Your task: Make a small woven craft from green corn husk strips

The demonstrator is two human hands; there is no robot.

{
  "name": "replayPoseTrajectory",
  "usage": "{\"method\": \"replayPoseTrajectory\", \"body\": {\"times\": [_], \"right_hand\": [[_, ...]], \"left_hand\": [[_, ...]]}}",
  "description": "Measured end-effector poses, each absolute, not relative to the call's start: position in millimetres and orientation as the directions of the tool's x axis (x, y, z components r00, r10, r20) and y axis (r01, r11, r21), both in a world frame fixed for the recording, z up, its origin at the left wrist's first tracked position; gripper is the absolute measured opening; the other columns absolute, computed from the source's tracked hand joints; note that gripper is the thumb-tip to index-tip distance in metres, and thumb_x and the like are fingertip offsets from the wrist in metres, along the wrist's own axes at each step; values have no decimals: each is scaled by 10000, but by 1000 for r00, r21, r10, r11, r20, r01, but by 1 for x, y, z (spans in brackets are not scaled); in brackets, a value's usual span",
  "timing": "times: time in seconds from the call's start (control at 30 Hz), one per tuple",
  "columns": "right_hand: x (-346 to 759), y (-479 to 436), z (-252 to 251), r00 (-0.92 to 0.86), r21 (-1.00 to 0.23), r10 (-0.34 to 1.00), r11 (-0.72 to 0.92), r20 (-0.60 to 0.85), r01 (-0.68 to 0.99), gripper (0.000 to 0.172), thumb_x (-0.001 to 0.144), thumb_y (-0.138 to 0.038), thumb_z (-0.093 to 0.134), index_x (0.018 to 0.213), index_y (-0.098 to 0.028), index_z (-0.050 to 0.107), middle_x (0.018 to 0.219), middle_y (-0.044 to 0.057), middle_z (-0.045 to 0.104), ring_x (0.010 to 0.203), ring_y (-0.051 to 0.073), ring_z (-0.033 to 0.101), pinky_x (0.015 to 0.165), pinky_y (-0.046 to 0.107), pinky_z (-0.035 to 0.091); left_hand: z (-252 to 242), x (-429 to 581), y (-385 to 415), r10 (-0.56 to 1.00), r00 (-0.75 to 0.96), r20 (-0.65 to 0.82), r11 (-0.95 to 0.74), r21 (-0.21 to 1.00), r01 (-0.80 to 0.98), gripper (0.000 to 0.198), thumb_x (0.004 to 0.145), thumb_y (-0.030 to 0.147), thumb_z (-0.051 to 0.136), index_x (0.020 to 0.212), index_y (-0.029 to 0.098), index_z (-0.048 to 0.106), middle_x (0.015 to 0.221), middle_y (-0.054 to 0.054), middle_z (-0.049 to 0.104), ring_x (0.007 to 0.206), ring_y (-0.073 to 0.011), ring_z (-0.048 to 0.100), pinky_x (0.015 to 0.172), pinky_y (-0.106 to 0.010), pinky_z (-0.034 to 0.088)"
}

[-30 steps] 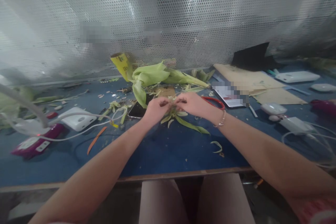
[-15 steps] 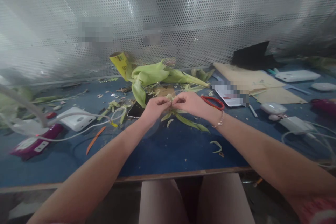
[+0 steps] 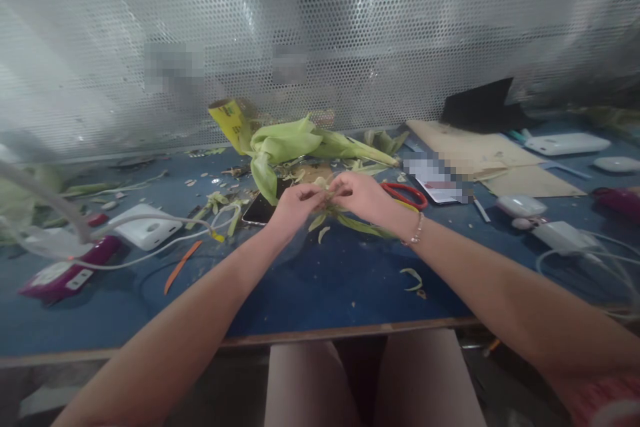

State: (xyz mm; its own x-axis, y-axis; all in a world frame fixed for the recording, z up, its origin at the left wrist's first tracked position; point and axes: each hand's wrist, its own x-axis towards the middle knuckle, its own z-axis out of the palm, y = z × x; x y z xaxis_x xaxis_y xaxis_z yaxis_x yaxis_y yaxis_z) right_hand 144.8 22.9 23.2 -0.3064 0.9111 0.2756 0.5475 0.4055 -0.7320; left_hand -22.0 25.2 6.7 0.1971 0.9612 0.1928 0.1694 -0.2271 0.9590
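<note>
Over the middle of the blue table, my left hand (image 3: 299, 205) and my right hand (image 3: 357, 195) meet, fingertips closed in a pinch. Both grip a small, pale piece of corn husk (image 3: 321, 183), mostly hidden by the fingers. Long green husk leaves (image 3: 365, 225) spread out below the hands, and a small pale scrap (image 3: 324, 235) lies nearby. Just behind rests a large green bundle of corn husk (image 3: 287, 141). A dark phone (image 3: 260, 209) lies partly behind my left hand, and red-handled scissors (image 3: 407, 195) lie beside my right wrist.
A yellow roll (image 3: 229, 125) leans by the perforated metal wall (image 3: 330, 27). On the left are a white charger (image 3: 145, 225), cables, a purple power strip (image 3: 70, 270) and an orange strip (image 3: 183, 267). Rightward lie a lit phone (image 3: 435, 180), brown paper (image 3: 535, 181) and a white adapter (image 3: 563, 238).
My right hand has shifted slightly left and is turned a little, its fingertips still against the left ones. More of the scissors' handle shows, and the wrist covers part of the long leaf.
</note>
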Motion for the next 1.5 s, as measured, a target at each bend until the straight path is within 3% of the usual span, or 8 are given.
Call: {"method": "replayPoseTrajectory", "body": {"times": [0.2, 0.37, 0.5, 0.93, 1.23, 1.4, 1.5], "right_hand": [[146, 25, 17, -383, -725, 864, 488, 326, 486, 174, 741, -47, 573, 863, -168, 599, 841, 49, 723, 811, 152, 683, 739, 263, 497], [144, 24, 15, -403, -700, 849, 515, 341, 494, 192, 719, -25, 565, 821, -168, 640, 815, 35, 720, 788, 148, 677, 747, 265, 498], [143, 23, 15, -430, -693, 833, 537, 347, 482, 183, 705, -18, 564, 771, -157, 664, 780, 31, 709, 745, 131, 662, 728, 237, 489], [141, 35, 0, -330, -776, 892, 437, 309, 454, 159, 684, -64, 626, 808, -156, 588, 753, 19, 685, 737, 135, 661, 676, 234, 470], [140, 34, -4, -328, -671, 844, 536, 424, 513, 73, 708, -104, 620, 749, -156, 592, 672, -15, 608, 639, 109, 564, 625, 231, 416], [141, 37, -5, -385, -555, 771, 634, 506, 539, 28, 755, -133, 601, 737, -153, 593, 719, 14, 597, 694, 128, 536, 673, 255, 398], [141, 37, -4, -428, -481, 703, 706, 568, 520, 89, 773, -127, 560, 692, -163, 547, 719, 20, 561, 724, 142, 511, 692, 265, 391]], "left_hand": [[6, -25, 29, 949, 207, 238, -297, 896, 331, 169, 751, 307, 589, 682, 160, 635, 610, -3, 587, 600, -123, 540, 628, -274, 443], [11, -25, 30, 902, 222, 369, -422, 651, 632, 110, 726, 159, 541, 681, 185, 638, 653, 1, 600, 647, -132, 518, 646, -261, 401], [11, -27, 31, 884, 261, 387, -450, 559, 696, 127, 701, 129, 550, 633, 194, 636, 664, -1, 580, 674, -143, 507, 670, -267, 389], [8, -24, 32, 919, 295, 260, -391, 691, 608, 153, 774, 231, 521, 699, 175, 642, 666, 1, 606, 661, -138, 521, 637, -261, 387], [1, -26, 36, 927, 288, 239, -355, 805, 475, 199, 770, 319, 565, 681, 162, 647, 635, -11, 595, 622, -127, 511, 599, -255, 400], [4, -26, 34, 905, 304, 299, -417, 769, 484, 186, 791, 288, 549, 699, 167, 655, 694, -15, 621, 689, -136, 540, 671, -272, 424], [9, -25, 31, 875, 289, 390, -485, 712, 508, 117, 773, 244, 581, 722, 187, 670, 773, -22, 631, 772, -147, 556, 747, -290, 436]]}}
